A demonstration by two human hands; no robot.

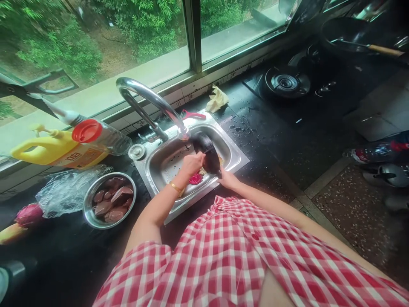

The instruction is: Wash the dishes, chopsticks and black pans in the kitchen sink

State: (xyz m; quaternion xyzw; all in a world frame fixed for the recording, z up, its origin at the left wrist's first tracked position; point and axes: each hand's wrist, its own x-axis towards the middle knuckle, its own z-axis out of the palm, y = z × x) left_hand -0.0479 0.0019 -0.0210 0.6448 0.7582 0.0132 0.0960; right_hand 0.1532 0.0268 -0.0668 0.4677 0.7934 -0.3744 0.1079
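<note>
A dark, rounded piece like a small pan [209, 155] is tilted up inside the steel sink [162, 170]. My right hand [227, 178] grips its near end, at the sink's front right edge. My left hand [192, 165], with a gold bangle at the wrist, is closed against the dark surface; whatever its fingers hold is hidden. Just below the left hand, a bright red piece [195, 178] lies in the sink among yellowish scraps. Over the sink arches the chrome faucet [150, 96], its spout end close to the dark piece.
A steel bowl of dark red meat pieces [110, 200], a plastic bag [68, 192], a red onion [29, 214] and a yellow jug [47, 149] stand left. Behind the sink lies a crumpled cloth [217, 99]. A gas burner [286, 82] and a wok [345, 36] are at right.
</note>
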